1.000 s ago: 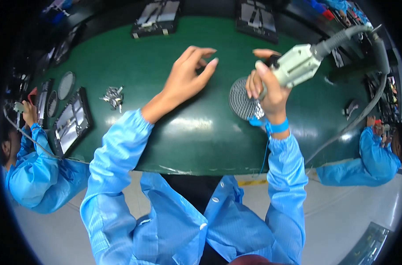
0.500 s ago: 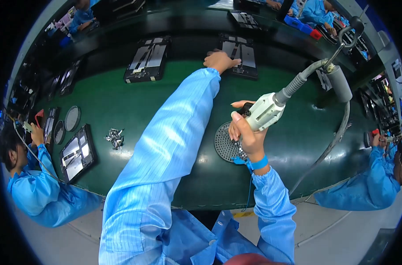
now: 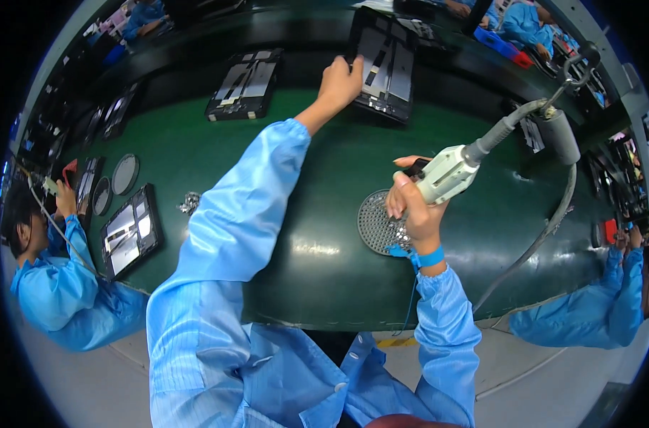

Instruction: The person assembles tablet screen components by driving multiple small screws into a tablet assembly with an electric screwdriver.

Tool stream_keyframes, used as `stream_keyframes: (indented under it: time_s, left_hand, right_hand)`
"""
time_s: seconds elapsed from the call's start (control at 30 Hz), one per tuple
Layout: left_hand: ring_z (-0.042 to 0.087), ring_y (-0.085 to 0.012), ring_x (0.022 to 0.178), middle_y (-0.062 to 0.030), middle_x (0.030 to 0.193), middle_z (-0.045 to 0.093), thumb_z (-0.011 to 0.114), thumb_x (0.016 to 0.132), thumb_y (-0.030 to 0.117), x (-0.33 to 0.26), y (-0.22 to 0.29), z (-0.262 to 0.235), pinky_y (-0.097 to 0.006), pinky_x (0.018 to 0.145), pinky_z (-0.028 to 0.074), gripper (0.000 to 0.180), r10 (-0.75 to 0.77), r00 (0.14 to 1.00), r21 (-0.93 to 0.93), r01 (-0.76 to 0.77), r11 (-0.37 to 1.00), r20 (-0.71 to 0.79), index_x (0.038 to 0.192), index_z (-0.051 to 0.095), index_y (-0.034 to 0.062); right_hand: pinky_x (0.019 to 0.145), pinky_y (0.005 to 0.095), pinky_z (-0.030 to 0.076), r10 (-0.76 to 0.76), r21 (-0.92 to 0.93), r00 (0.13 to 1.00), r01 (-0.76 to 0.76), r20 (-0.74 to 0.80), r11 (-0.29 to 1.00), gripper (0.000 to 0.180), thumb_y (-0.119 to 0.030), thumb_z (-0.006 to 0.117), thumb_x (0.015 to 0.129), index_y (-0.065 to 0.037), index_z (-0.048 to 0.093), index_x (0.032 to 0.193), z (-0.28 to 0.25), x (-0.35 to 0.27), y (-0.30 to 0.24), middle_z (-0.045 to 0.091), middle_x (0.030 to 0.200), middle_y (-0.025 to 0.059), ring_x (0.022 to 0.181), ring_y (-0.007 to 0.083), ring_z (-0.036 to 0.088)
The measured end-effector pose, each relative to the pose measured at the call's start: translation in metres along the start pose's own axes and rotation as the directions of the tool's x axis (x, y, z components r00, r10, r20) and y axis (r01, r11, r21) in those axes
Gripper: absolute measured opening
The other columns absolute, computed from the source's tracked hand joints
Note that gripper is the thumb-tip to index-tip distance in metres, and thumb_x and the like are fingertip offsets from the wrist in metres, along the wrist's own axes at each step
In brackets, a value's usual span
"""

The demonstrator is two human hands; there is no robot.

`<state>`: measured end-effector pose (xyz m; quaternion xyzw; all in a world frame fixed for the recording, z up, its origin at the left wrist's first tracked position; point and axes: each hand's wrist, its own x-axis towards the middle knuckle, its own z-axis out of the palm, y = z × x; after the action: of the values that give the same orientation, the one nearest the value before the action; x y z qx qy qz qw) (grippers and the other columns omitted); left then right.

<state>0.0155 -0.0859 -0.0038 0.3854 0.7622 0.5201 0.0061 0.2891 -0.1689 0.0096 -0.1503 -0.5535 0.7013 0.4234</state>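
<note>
Two hands show in my head view: the left hand (image 3: 342, 84) grasps the left edge of a dark flat device (image 3: 396, 63), tilted, toward the far side of the green surface (image 3: 317, 185). I see the right hand (image 3: 422, 216) wrapped around a pale corded tool (image 3: 450, 175), near a round perforated dish (image 3: 371, 222); another device (image 3: 247, 84) lies further left
</note>
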Motion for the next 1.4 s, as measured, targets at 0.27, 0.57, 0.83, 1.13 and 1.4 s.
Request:
stream_keyframes:
  time_s: [0.27, 0.57, 0.83, 1.13, 1.4]
  left_hand:
    - [0.071, -0.0297, 0.096, -0.0246, 0.100, 0.073, 0.055, 0.106, 0.041, -0.156, -0.032, -0.156, -0.039, 0.085, 0.054, 0.057, -0.151, 0.984, -0.196, 0.167, 0.966, 0.094, 0.121, 0.060, -0.0138]
    - [0.060, -0.0432, 0.099, -0.0292, 0.107, 0.061, 0.060, 0.104, 0.036, -0.331, -0.003, -0.250, -0.043, 0.091, 0.051, 0.049, -0.165, 0.937, 0.123, 0.133, 0.984, 0.307, 0.117, 0.061, -0.0112]
    - [0.064, -0.0310, 0.083, -0.0141, 0.093, 0.063, 0.081, 0.087, 0.023, -0.267, -0.092, -0.308, -0.041, 0.073, 0.053, 0.024, 0.115, 0.993, 0.445, -0.094, 0.891, -0.021, 0.099, 0.073, 0.0032]
    - [0.068, -0.0285, 0.080, -0.0133, 0.094, 0.065, 0.081, 0.086, 0.019, -0.258, -0.108, -0.317, -0.039, 0.073, 0.055, 0.018, 0.132, 0.991, 0.355, -0.116, 0.928, -0.020, 0.098, 0.078, 0.0053]
    - [0.072, -0.0183, 0.088, -0.0150, 0.101, 0.072, 0.070, 0.099, 0.016, -0.222, -0.024, -0.301, -0.032, 0.075, 0.058, 0.021, -0.255, 0.967, 0.002, 0.255, 0.967, -0.026, 0.110, 0.066, -0.0015]
  right_hand:
    - [0.044, 0.0289, 0.043, -0.100, -0.067, 0.995, 0.100, 0.001, 0.993, 0.022, -0.001, 0.064, 0.095, 0.007, 0.061, 0.116, -0.001, 0.006, 0.011, 0.050, 0.057, 0.0025, 0.043, 0.0121, 0.047]
    - [0.047, 0.0305, 0.038, -0.099, -0.044, 0.991, 0.103, 0.086, 0.994, 0.027, -0.007, 0.053, 0.100, 0.008, 0.059, 0.121, -0.007, 0.011, 0.007, 0.040, 0.058, 0.0009, 0.045, 0.0115, 0.038]
    - [0.049, 0.0297, 0.037, -0.118, -0.140, 0.990, 0.128, 0.077, 0.982, 0.029, -0.010, 0.052, 0.101, 0.008, 0.058, 0.123, -0.010, 0.005, 0.002, 0.038, 0.058, 0.0001, 0.047, 0.0101, 0.037]
    - [0.050, 0.0296, 0.037, -0.109, -0.118, 0.989, 0.120, 0.103, 0.986, 0.030, -0.011, 0.053, 0.100, 0.008, 0.057, 0.123, -0.003, 0.007, 0.006, 0.037, 0.058, -0.0004, 0.047, 0.0099, 0.037]
    - [0.048, 0.0311, 0.038, -0.116, -0.113, 0.990, 0.125, 0.085, 0.986, 0.029, -0.009, 0.053, 0.099, 0.009, 0.058, 0.120, -0.003, 0.005, 0.004, 0.038, 0.058, 0.0009, 0.046, 0.0115, 0.038]
